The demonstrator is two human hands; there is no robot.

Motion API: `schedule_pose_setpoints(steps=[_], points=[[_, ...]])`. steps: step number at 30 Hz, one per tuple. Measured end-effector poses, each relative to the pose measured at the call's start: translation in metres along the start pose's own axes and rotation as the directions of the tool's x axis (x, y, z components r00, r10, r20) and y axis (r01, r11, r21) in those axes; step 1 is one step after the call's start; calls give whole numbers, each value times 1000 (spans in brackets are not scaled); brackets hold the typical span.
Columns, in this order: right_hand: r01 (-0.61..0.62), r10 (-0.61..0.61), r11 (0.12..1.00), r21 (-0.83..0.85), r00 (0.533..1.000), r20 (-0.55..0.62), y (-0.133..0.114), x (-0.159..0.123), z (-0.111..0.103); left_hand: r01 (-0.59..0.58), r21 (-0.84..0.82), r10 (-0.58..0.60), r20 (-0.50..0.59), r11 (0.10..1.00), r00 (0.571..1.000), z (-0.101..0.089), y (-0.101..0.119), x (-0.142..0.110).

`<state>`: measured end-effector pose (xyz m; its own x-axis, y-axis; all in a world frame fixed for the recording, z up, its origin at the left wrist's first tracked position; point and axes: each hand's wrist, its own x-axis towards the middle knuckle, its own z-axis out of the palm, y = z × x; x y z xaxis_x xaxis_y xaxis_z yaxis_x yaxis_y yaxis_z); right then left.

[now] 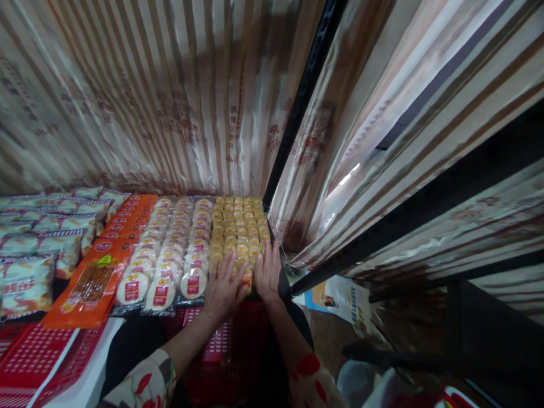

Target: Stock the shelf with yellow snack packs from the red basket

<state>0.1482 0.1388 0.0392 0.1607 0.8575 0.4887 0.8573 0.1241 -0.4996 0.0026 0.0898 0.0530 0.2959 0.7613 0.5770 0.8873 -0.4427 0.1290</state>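
Observation:
Rows of small yellow wrapped snacks (240, 221) stand at the right end of a shelf. My left hand (223, 288) lies over the front of these rows, fingers stretched and spread. Along their right side rests my right hand (268, 270), its fingers extended and nearly upright. Neither hand has anything gripped in it. Just left of my left hand are overlapping packs of round white crackers (162, 271) in clear wrap. Part of the front yellow snacks is hidden under my fingers.
Orange snack bags (95, 275) and white-blue snack packets (28, 279) fill the shelf's left. Red plastic baskets (34, 356) sit below. A black metal post (297, 109) rises at the back right corner, before striped plastic curtains (191, 94). A printed carton (340, 298) lies lower right.

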Motion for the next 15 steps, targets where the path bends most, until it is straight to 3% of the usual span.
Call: schedule_pose_setpoints(steps=[9, 15], points=[[-55, 50, 998, 43, 992, 113, -3, 1, 4, -14, 27, 11, 81, 1000, 997, 1, 2, 3], [-74, 75, 994, 78, 997, -14, -9, -9, -10, -5, 34, 4, 35, 999, 999, -2, 6, -2]])
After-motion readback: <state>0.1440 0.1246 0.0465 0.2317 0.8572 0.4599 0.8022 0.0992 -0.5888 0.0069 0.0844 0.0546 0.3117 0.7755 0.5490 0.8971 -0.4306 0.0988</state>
